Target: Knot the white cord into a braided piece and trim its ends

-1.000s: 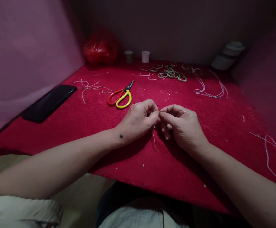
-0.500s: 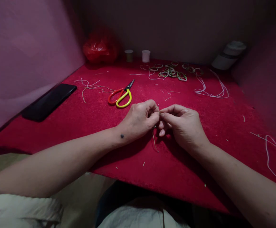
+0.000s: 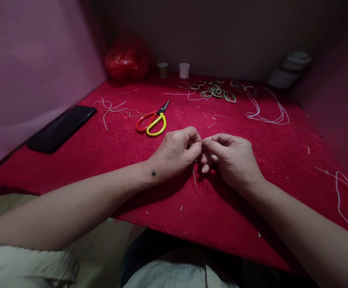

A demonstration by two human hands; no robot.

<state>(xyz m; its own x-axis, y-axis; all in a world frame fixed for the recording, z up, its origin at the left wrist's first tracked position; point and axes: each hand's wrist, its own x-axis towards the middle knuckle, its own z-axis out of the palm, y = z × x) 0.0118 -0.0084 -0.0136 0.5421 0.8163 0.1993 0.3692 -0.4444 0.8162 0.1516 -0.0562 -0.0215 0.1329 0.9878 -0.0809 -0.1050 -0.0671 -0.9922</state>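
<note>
Over the red cloth, my left hand (image 3: 179, 150) and my right hand (image 3: 232, 156) meet with their fingertips together. Both are closed in a pinch on a thin cord (image 3: 195, 180), whose loose tan end hangs below the left fingers onto the cloth. Most of the cord is hidden by the fingers. Just beyond my left hand lie scissors (image 3: 156, 122) with one red and one yellow handle, blades pointing away. Short cord scraps (image 3: 212, 125) are scattered past my fingertips.
A black phone (image 3: 62, 130) lies at the left. Several braided bracelets (image 3: 217, 92) are heaped at the back, near white cords (image 3: 266, 116). Two small cups, one a white cup (image 3: 184, 71), stand by a red plastic bag (image 3: 126, 62). A white bottle (image 3: 289, 70) is at back right.
Both hands keep their pinch in almost the same place. My right fingertips have shifted very slightly, and the other things lie as before.
</note>
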